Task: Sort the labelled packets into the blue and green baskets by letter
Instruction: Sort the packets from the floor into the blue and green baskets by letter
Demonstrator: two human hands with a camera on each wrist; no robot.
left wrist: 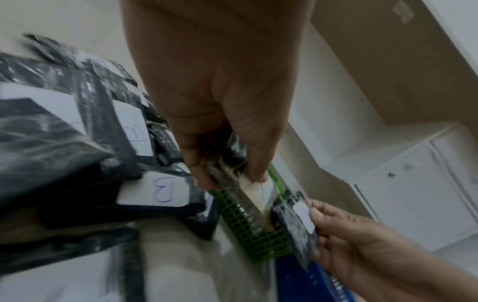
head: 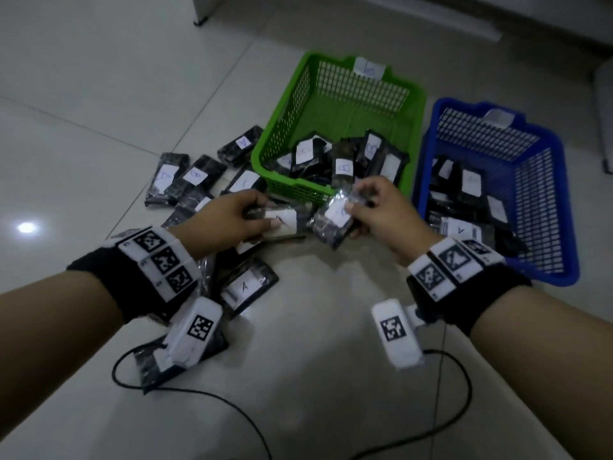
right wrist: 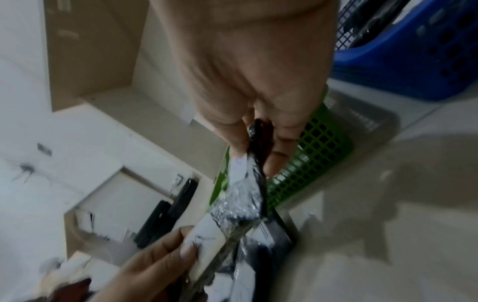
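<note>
My left hand (head: 238, 217) pinches a dark packet (head: 282, 222) with a white label, held just in front of the green basket (head: 341, 94). In the left wrist view the same packet (left wrist: 248, 194) sits between thumb and fingers. My right hand (head: 368, 207) grips another labelled packet (head: 335, 217), thumb on its label; the right wrist view shows that packet (right wrist: 245, 196) hanging from the fingers. The blue basket (head: 537, 180) stands to the right and holds several packets, one (head: 461, 229) marked A. The green basket holds several packets marked B.
Several loose packets (head: 192, 177) lie on the tiled floor left of the green basket, and one marked A (head: 245, 287) lies under my left wrist. A black cable (head: 232, 403) trails across the floor near me. White furniture (head: 398, 14) stands behind the baskets.
</note>
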